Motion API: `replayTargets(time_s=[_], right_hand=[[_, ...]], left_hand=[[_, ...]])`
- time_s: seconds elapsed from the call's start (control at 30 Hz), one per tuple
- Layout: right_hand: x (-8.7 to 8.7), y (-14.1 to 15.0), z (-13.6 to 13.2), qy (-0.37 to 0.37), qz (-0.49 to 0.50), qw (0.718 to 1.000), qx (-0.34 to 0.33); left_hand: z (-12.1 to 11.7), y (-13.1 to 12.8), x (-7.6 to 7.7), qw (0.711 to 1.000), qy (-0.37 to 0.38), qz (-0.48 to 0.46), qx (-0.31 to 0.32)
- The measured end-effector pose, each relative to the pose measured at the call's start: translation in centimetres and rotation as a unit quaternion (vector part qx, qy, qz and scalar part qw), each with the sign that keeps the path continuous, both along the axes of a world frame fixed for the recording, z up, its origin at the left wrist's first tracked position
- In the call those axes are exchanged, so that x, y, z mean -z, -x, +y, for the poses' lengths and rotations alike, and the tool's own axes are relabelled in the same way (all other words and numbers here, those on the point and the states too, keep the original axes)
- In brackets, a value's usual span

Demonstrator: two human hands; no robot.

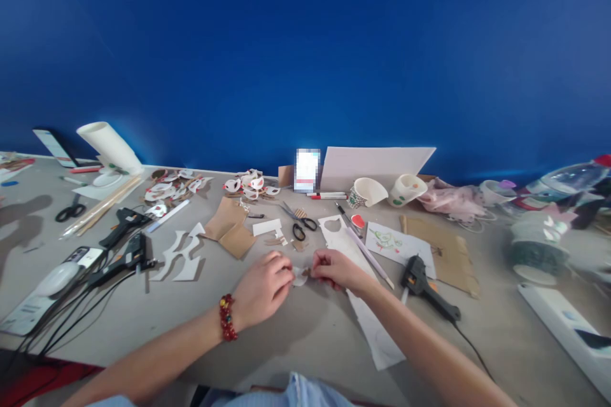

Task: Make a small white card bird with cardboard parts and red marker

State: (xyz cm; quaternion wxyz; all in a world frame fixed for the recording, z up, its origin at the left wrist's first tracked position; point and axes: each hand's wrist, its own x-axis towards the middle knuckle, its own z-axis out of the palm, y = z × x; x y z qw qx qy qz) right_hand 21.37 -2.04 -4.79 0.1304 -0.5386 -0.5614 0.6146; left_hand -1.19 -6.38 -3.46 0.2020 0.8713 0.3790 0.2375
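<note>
Near the table's front middle, my left hand [265, 289] has its fingers curled together at the edge of a small white paper piece [300, 277]. A beaded red bracelet [228, 318] circles that wrist. From the other side, my right hand [334, 269] pinches at a tiny brown bit beside the paper; its fingertips hide most of it. Black-handled scissors [300, 224] lie open just beyond the hands, close to white paper scraps [267, 227] and folded brown cardboard [231, 229]. A long white paper strip [377, 334] passes under my right forearm.
Several paper birds [252, 184] sit at the back. Black glue guns [121, 261] with cables lie left, and another glue gun [427, 286] lies right. Paper cups [366, 192], a bird drawing [398, 245], cardboard [446, 254] and a plastic bottle [568, 177] stand or lie rightward.
</note>
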Motion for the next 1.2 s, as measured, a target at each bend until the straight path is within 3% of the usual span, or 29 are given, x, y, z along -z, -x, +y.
replayTargets(time_s=[0.2, 0.4, 0.73, 1.2], right_hand=[[0.7, 0.4, 0.7, -0.005, -0.011, 0.999, -0.034], [0.9, 0.5, 1.3, -0.018, -0.013, 0.997, -0.069], [0.8, 0.7, 2.5, -0.018, -0.045, 0.989, -0.139], [0.4, 1.0, 2.5, -0.053, -0.112, 0.979, -0.164]], left_hand=[[-1.3, -0.3, 2.2, 0.994, -0.026, 0.100, 0.041], [-1.4, -0.7, 3.7, 0.995, -0.047, 0.082, 0.022], [-1.4, -0.4, 4.3, 0.991, -0.091, 0.098, 0.029], [-1.4, -0.7, 4.8, 0.987, -0.095, 0.127, 0.027]])
